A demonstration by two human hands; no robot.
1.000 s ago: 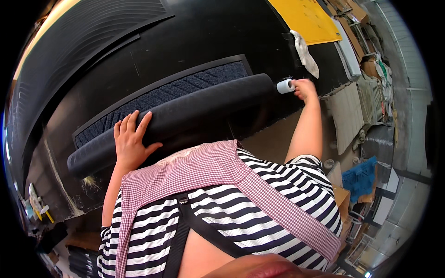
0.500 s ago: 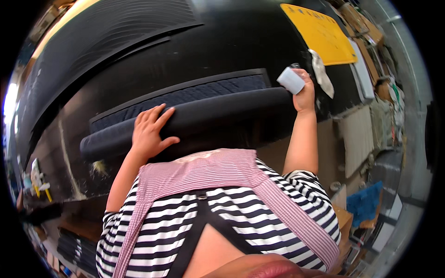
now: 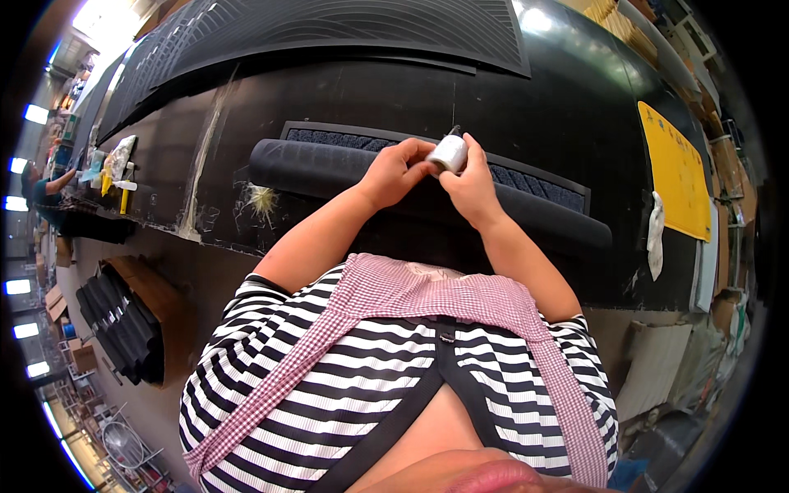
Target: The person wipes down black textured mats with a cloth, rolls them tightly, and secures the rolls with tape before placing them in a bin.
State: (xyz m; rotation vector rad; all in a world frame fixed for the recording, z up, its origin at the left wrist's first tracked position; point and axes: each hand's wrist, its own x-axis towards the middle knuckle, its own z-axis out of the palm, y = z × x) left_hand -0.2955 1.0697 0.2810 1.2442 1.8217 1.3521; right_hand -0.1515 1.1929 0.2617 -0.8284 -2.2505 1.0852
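Observation:
A small white cylinder (image 3: 448,154) with a dark piece at its top sits between my two hands, above the mat. Its exact kind does not show. My right hand (image 3: 472,187) grips it from the right with thumb and fingers. From the left, the bent fingers of my left hand (image 3: 396,174) press against its side. Beneath them a dark doormat (image 3: 542,197) lies on the black table, its near part rolled or folded over so the smooth black backing (image 3: 320,168) faces up. Ribbed dark-blue pile and a black border show along the far side.
Stacked black grooved mats (image 3: 362,33) cover the table's far side. A yellow sheet (image 3: 678,177) and a white glove (image 3: 655,237) lie at the right. Yellow-handled tools (image 3: 123,195) rest at the left, near another person (image 3: 51,193). A box of black mats (image 3: 131,324) stands below left.
My left hand has left the mat's backing and joined my right hand at the white cylinder. My right hand has brought the cylinder inward from the mat's right end. The view has shifted.

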